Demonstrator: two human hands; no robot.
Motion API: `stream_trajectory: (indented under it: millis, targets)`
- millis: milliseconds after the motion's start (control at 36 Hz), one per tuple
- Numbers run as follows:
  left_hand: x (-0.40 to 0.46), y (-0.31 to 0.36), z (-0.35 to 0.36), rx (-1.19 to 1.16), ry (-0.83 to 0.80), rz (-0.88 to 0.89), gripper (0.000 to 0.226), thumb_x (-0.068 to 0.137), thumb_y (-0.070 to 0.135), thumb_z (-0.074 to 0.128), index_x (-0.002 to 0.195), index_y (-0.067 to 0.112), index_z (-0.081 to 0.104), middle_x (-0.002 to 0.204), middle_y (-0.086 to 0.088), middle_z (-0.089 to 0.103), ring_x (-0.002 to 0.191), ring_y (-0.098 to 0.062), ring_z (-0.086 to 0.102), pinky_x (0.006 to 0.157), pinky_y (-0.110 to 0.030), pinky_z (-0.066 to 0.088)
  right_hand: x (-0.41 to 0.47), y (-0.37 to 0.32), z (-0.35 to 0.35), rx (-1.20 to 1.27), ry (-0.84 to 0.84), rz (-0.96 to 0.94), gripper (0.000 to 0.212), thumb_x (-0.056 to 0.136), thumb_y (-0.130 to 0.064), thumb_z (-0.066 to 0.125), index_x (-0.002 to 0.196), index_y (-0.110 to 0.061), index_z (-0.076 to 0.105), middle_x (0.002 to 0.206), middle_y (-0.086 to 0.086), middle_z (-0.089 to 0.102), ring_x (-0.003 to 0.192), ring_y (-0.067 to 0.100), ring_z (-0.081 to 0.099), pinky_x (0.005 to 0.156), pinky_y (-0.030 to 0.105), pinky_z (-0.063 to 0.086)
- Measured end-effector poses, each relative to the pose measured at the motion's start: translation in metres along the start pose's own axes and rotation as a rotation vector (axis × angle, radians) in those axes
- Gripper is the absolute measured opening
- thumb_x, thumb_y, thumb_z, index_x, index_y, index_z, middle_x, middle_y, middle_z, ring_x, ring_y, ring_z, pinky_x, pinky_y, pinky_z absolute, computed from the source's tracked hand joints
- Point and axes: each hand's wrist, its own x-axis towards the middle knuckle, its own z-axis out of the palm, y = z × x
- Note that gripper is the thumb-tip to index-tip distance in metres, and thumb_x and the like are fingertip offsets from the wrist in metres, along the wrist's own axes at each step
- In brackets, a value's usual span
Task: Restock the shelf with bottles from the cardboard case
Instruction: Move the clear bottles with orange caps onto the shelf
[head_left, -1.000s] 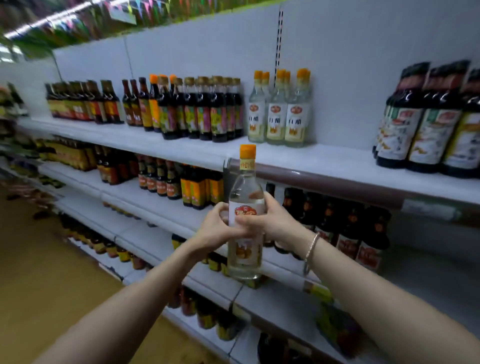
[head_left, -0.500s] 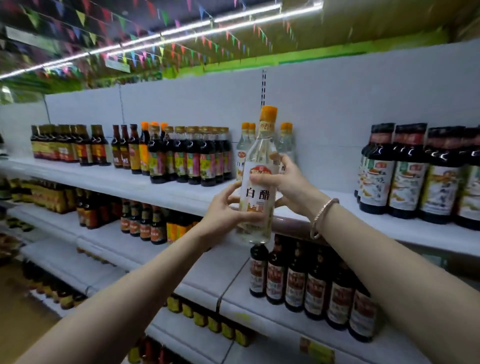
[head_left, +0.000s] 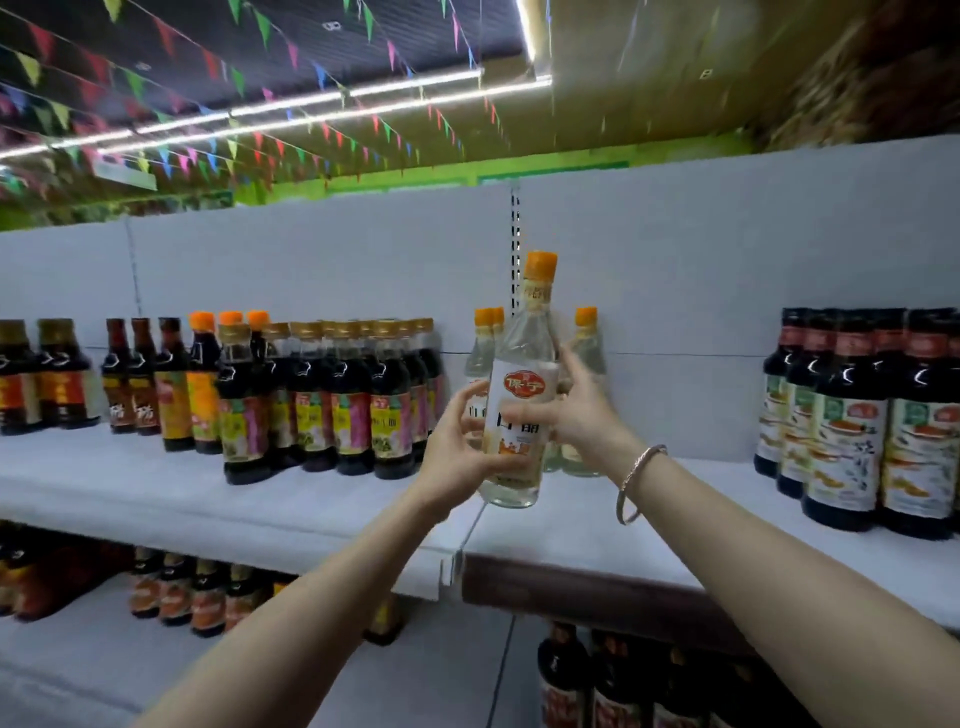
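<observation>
A clear white-vinegar bottle with an orange cap is held upright over the top shelf, its base just above the shelf surface. My left hand grips its lower body from the left. My right hand holds its label from the right, a bracelet on that wrist. Right behind it stand a few matching clear bottles with orange caps. The cardboard case is out of view.
Dark sauce bottles fill the top shelf to the left, and another dark group stands at the right. A bare stretch of shelf lies between the clear bottles and the right group. Lower shelves hold more dark bottles.
Both hands have raised the bottle from below the top shelf up to shelf level and carried it toward the matching clear bottles. The view has tilted upward.
</observation>
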Motion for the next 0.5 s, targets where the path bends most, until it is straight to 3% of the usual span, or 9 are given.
stream_trajectory:
  millis: [139, 222, 278, 361, 500]
  targets:
    - [0.031, -0.029, -0.017, 0.129, 0.046, 0.011, 0.083, 0.058, 0.014, 0.089, 0.123, 0.037, 0.043, 0.102, 0.011, 0.062, 0.089, -0.002, 0.061, 0.079, -0.031, 0.055, 0.033, 0.029, 0.019, -0.052, 0.071, -0.002, 0.090, 0.057, 0.003, 0.086, 0.125, -0.037, 0.042, 0.104, 0.008, 0.068, 0.091, 0.023, 0.070, 0.077, 0.046, 0.058]
    - [0.048, -0.045, -0.025, 0.170, 0.046, 0.000, 0.072, 0.059, 0.016, 0.089, 0.115, 0.032, 0.047, 0.102, 0.007, 0.066, 0.088, -0.007, 0.064, 0.081, -0.035, 0.056, 0.049, 0.040, 0.027, -0.102, 0.112, 0.025, 0.086, 0.056, -0.001, 0.087, 0.119, -0.033, 0.040, 0.106, 0.009, 0.067, 0.092, 0.022, 0.069, 0.077, 0.045, 0.058]
    - [0.057, -0.054, -0.030, 0.180, 0.037, -0.014, 0.065, 0.059, 0.015, 0.089, 0.111, 0.023, 0.051, 0.101, 0.002, 0.067, 0.082, -0.003, 0.065, 0.075, -0.028, 0.057, 0.058, 0.048, 0.032, -0.135, 0.134, 0.043, 0.083, 0.055, -0.002, 0.088, 0.116, -0.029, 0.039, 0.103, 0.007, 0.066, 0.092, 0.022, 0.068, 0.079, 0.047, 0.058]
    - [0.070, -0.067, -0.038, 0.203, 0.021, -0.009, 0.058, 0.057, 0.013, 0.090, 0.101, 0.015, 0.052, 0.087, 0.009, 0.063, 0.063, 0.015, 0.058, 0.053, -0.007, 0.046, 0.071, 0.061, 0.040, -0.172, 0.152, 0.061, 0.083, 0.054, -0.003, 0.088, 0.118, -0.028, 0.041, 0.103, 0.008, 0.066, 0.091, 0.022, 0.067, 0.078, 0.046, 0.057]
    - [0.085, -0.086, -0.044, 0.209, -0.011, -0.027, 0.060, 0.056, 0.011, 0.090, 0.102, 0.015, 0.052, 0.085, 0.011, 0.060, 0.060, 0.018, 0.056, 0.047, -0.005, 0.042, 0.084, 0.080, 0.047, -0.186, 0.202, 0.075, 0.087, 0.053, -0.003, 0.089, 0.124, -0.028, 0.043, 0.104, 0.011, 0.066, 0.094, 0.025, 0.067, 0.080, 0.049, 0.057]
